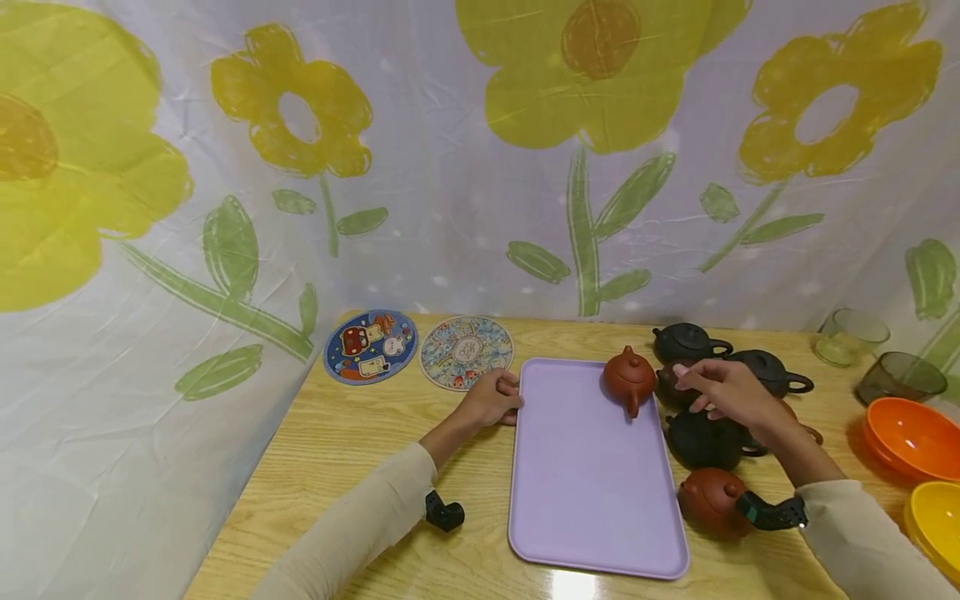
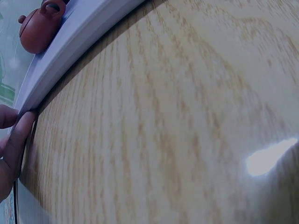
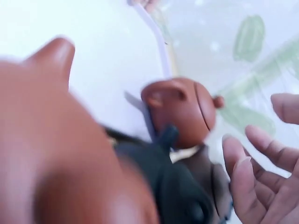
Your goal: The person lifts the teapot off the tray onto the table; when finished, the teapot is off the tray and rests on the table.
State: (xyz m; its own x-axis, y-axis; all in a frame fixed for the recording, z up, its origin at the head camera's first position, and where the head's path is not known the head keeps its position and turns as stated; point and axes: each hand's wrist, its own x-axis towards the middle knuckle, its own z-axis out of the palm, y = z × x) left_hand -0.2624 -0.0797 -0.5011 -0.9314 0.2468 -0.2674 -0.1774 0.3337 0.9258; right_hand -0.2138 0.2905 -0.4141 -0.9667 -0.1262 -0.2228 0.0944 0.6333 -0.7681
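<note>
A lilac tray (image 1: 592,500) lies on the table. At its left rim, my left hand (image 1: 491,398) pinches the edge, with fingertips (image 2: 23,123) against it in the left wrist view. One reddish-brown teapot (image 1: 630,379) sits on the tray's far right corner, its spout pointing toward me. My right hand (image 1: 731,392) hovers over the teapots right of the tray, fingers loosely bent and holding nothing. Beneath it are a dark brown teapot (image 1: 670,385) and a black teapot (image 1: 701,442). Another reddish-brown teapot (image 1: 712,500) stands nearer me, looming large in the right wrist view.
Two more black teapots, one at the back (image 1: 686,343) and one beside it (image 1: 772,371), stand behind my right hand. Glass cups (image 1: 847,337), an orange bowl (image 1: 915,437) and a yellow bowl (image 1: 937,525) line the right side. Two round mats (image 1: 371,346) lie at back left, before a flowered curtain.
</note>
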